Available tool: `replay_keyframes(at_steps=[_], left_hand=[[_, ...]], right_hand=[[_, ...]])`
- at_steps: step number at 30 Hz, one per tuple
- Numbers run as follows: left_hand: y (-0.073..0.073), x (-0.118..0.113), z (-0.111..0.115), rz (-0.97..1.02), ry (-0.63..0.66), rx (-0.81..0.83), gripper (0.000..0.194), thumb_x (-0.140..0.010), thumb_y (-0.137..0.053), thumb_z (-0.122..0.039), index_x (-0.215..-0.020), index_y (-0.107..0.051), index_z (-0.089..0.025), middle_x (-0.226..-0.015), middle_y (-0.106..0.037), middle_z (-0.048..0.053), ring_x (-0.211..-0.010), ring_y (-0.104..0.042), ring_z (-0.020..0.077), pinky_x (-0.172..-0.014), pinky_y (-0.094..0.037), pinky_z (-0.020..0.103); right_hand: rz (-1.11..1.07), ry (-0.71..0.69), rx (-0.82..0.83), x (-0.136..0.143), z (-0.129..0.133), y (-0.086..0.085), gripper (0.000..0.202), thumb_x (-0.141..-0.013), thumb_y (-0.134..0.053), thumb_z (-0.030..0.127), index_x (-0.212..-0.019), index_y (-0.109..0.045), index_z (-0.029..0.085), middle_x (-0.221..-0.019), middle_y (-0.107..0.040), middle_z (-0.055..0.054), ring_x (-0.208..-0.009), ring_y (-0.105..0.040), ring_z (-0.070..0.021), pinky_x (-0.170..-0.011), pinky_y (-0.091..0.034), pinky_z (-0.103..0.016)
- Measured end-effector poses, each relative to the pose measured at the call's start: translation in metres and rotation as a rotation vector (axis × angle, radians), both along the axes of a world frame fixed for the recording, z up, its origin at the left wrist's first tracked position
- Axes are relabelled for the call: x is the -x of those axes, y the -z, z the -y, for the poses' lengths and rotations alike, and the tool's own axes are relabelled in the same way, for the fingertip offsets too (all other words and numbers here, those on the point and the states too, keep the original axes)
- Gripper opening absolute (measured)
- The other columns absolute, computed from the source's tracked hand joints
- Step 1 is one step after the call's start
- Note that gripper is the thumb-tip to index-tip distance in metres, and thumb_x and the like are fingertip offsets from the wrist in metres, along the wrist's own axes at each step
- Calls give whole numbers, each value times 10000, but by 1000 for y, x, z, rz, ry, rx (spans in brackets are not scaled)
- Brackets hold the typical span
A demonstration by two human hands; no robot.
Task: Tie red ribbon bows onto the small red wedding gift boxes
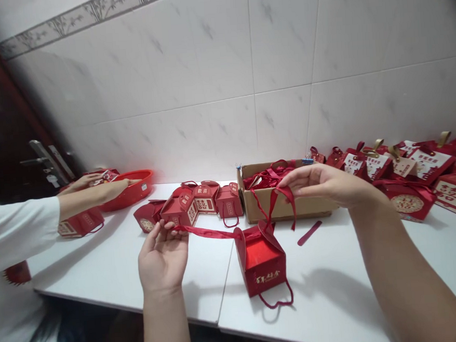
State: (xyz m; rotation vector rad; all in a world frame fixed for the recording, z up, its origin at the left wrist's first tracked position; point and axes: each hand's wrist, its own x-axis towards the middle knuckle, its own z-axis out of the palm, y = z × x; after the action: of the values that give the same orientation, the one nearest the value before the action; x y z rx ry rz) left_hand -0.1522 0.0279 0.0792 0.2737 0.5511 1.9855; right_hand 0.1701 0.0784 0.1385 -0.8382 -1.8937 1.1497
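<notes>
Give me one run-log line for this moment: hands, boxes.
left hand: holds red ribbon | right hand: holds ribbon, raised | small red box: ribbon at its top | cardboard box: behind

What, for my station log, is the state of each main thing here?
Left hand, pinching ribbon
Right hand, pinching ribbon
Ribbon, fairly straight at left, curling at right
Gift box, upright
Cord, looped
Carton, open, holding ribbons
Basin, open
Purple strip, lying flat

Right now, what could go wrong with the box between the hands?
The left hand and right hand hold the ribbon out to either side; an uneven pull might tip or drag the box. The ribbon's right end also hangs near the carton, and might snag there.
</notes>
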Motion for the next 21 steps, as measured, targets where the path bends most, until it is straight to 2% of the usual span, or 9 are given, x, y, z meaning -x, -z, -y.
replay_keyframes(at_steps=[4, 8, 12, 16, 21], left_hand=[[-26, -13, -1, -149, 45, -60, 268, -704, -520, 20, -871, -665, -131, -718, -671, 25, -629, -629, 81, -608, -521, 161], [-52, -32, -5, -392, 139, -139, 238, -694, -593, -5, -855, -714, -132, -760, -698, 32, -637, -629, 82, -601, -513, 153], [-74, -56, -10, -602, 163, -214, 214, -674, -673, -30, -851, -735, -132, -785, -712, 47, -702, -636, 82, -643, -494, 150], [-86, -74, -11, -711, 209, -254, 154, -657, -702, -62, -760, -732, -173, -757, -710, 38, -692, -634, 97, -620, -479, 187], [-92, -82, -11, -741, 211, -254, 109, -642, -709, -71, -654, -702, -179, -757, -711, 21, -681, -618, 95, -630, -476, 203]], right_hand=[[-58, 17, 1, 3, -6, 1, 234, -649, -777, 347, -817, -724, 193, -869, -710, -42, -799, -653, -159, -779, -516, -322], [-172, 68, -42, 6, -7, 3, 220, -706, -736, 384, -797, -723, 184, -805, -695, -31, -744, -635, -136, -732, -506, -285], [-402, 71, -48, 12, -7, 3, 230, -689, -761, 380, -817, -702, 198, -831, -694, -19, -759, -637, -129, -736, -512, -274], [-573, 123, -77, 16, -7, 1, 238, -696, -754, 407, -796, -678, 205, -767, -672, 6, -683, -625, -110, -692, -529, -272], [-655, 149, -127, 18, -1, -3, 213, -723, -732, 396, -787, -636, 217, -702, -649, 31, -635, -610, -95, -637, -527, -240]])
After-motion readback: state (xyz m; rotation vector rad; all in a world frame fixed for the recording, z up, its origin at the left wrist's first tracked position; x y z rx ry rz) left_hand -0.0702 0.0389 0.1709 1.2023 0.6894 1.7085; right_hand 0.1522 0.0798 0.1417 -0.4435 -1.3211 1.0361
